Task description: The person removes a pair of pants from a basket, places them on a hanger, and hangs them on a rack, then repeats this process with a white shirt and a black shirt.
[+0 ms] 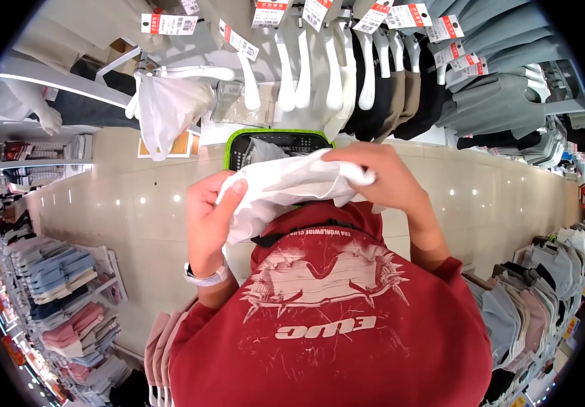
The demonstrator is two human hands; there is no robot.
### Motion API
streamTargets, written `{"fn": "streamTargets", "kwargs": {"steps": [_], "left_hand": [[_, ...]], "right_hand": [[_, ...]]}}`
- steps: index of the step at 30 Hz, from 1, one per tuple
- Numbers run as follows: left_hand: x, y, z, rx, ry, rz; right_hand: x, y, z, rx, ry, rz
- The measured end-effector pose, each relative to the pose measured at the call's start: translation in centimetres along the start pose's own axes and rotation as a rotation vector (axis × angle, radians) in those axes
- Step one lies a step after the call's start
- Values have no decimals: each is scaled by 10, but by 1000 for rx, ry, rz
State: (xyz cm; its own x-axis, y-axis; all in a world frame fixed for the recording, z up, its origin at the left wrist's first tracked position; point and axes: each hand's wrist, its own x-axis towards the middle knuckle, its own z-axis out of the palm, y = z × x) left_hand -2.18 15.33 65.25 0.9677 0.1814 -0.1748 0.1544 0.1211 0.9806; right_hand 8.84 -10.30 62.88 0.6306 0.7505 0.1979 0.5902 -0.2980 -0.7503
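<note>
A white garment is stretched between my two hands in front of my chest, its cloth loosely folded and creased. My left hand grips its left end, thumb on top and fingers behind the cloth. The right end is pinched in my right hand, whose fingertips are partly hidden by fabric. Just beyond the cloth, a black basket with a green rim holds clear plastic wrapping. The garment covers the basket's near side.
Ahead hangs a rail of clothes on white hangers with price tags. A white plastic bag hangs at left. Folded clothes are stacked on shelves at lower left. More hanging garments stand at right, above the tiled floor.
</note>
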Motion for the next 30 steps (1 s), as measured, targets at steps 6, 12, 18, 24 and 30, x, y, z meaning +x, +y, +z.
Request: {"fn": "streamTargets", "kwargs": {"steps": [6,12,18,24,30], "left_hand": [[5,-6,-17,152,115,72],[16,-26,-13,353,135,361],[5,-43,0,450,-213,238],[4,-63,5,574,20,390],[1,-72,6,634,134,387]], "right_hand": [[-3,3,-21,206,122,244],[-26,1,3,1110,46,315],[-24,7,-17,892,-83,283],[-21,21,-24,953,-382,277],[-23,65,-23,1090,-213,407]]}}
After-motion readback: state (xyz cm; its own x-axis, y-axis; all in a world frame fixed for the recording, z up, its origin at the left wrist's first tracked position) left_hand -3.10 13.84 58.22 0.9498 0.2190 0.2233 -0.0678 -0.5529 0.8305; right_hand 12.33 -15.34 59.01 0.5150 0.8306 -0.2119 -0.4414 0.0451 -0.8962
